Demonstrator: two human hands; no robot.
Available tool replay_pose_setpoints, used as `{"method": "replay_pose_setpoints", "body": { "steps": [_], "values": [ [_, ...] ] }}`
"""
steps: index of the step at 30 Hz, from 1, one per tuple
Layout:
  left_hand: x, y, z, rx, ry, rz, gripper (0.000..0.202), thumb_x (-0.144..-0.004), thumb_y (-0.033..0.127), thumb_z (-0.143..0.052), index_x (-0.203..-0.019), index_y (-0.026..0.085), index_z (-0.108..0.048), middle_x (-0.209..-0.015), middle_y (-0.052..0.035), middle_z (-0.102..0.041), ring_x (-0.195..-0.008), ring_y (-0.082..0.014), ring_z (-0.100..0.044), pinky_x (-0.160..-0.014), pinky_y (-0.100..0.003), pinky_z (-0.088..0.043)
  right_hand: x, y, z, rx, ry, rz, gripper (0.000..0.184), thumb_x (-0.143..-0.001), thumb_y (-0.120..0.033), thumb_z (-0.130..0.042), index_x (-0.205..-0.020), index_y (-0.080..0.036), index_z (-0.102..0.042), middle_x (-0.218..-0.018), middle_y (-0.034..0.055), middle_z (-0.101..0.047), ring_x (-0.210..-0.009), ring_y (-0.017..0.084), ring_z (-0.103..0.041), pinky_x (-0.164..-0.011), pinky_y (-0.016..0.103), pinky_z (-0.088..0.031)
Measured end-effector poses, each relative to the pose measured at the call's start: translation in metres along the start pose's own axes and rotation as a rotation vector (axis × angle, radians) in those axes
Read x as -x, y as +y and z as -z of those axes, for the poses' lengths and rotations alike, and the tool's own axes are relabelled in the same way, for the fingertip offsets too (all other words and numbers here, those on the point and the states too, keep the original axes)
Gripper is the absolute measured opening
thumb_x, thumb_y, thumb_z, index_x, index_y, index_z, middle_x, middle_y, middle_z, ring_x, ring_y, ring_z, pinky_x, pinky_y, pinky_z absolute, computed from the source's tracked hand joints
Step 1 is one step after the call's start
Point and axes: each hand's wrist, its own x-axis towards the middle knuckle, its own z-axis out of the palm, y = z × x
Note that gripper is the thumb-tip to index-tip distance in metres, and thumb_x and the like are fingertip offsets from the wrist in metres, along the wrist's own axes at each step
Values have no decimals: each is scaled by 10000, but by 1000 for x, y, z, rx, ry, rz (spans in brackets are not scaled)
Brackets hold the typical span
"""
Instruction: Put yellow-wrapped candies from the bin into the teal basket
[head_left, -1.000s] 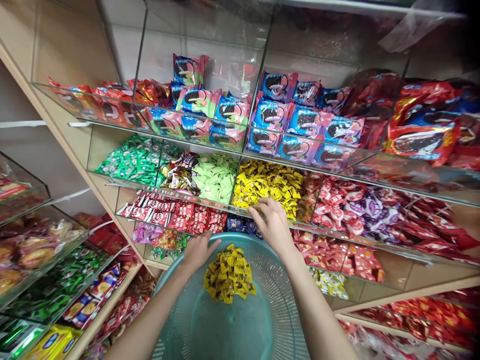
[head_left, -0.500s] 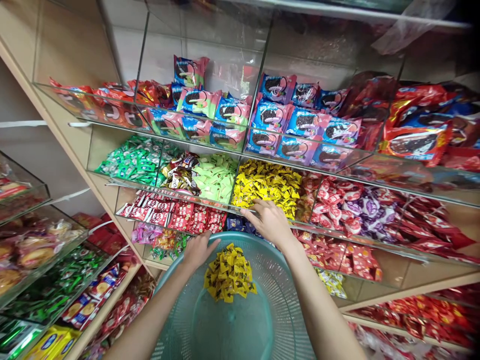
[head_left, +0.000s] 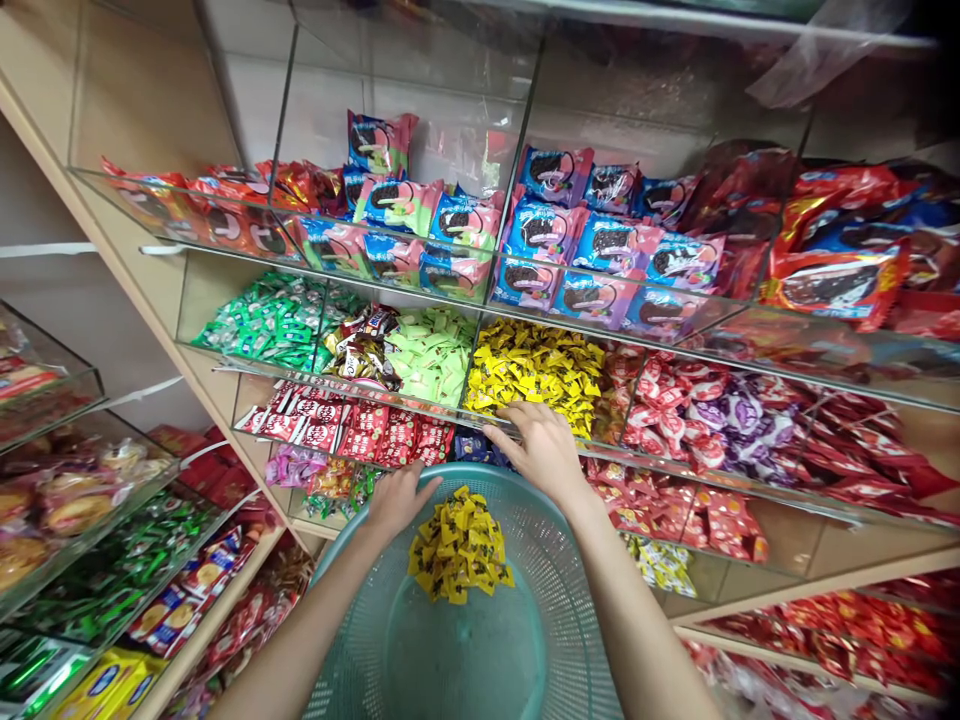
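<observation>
My left hand (head_left: 396,500) grips the far rim of a round teal mesh basket (head_left: 480,650), fingers wrapped over its edge. A small heap of yellow wrapped candies (head_left: 459,546) lies inside the basket against its far side. My right hand (head_left: 541,447) reaches over the glass front of a shelf bin filled with the same yellow candies (head_left: 536,366). Its fingers are curled down into the front of that pile. What they hold, if anything, is hidden.
Glass-fronted bins line the wooden shelves: green candies (head_left: 270,318), pale green ones (head_left: 431,352), red-and-white and purple candies (head_left: 705,405), red wafer packs (head_left: 315,415), blue and pink biscuit packs (head_left: 570,240) above. More snack bins (head_left: 82,540) stand at the left.
My right hand has slid slightly left and lower along the front of the yellow candy bin. My left hand and the basket have stayed put.
</observation>
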Motion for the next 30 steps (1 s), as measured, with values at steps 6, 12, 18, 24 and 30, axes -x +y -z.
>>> {"method": "replay_pose_setpoints", "body": {
  "steps": [6, 12, 18, 24, 30],
  "values": [
    [-1, -1, -1, 10, -12, 2, 605, -846, 625, -195, -1131, 190, -505, -880, -96, -668, -778, -228, -627, -644, -283, -414, 4, 3, 0, -96, 61, -8, 381, -873, -491, -397, -1028, -218, -613, -1067, 63, -628, -991, 216, -532, -835, 336, -375],
    [0, -1, 0, 14, -23, 15, 604, -844, 630, -188, -1113, 194, -510, -897, -98, -664, -795, -235, -623, -654, -291, -416, 7, 5, -1, -179, 108, -18, 348, -886, -442, -401, -1043, -213, -611, -999, 63, -655, -943, 210, -551, -829, 334, -385],
    [1, 1, 4, 17, -43, 39, 587, -845, 620, -218, -1156, 199, -485, -922, -99, -658, -841, -233, -617, -691, -292, -413, 7, 7, -3, -240, 163, -26, 338, -885, -414, -413, -1040, -196, -619, -969, 73, -663, -930, 204, -557, -843, 340, -399],
    [1, 3, 5, 3, -41, 26, 560, -856, 597, -223, -1147, 198, -488, -893, -90, -665, -822, -237, -624, -669, -289, -412, 11, 1, 6, -402, 345, -14, 273, -883, -327, -438, -1050, -200, -612, -1010, 73, -657, -927, 190, -566, -849, 353, -424],
    [1, 4, 5, -5, -29, 37, 524, -862, 575, -258, -1126, 194, -502, -932, -99, -666, -861, -240, -624, -709, -296, -418, 19, -32, 17, -530, 272, 182, 222, -874, -251, -463, -1030, -214, -617, -942, 48, -665, -873, 159, -568, -803, 319, -436]
  ]
}}
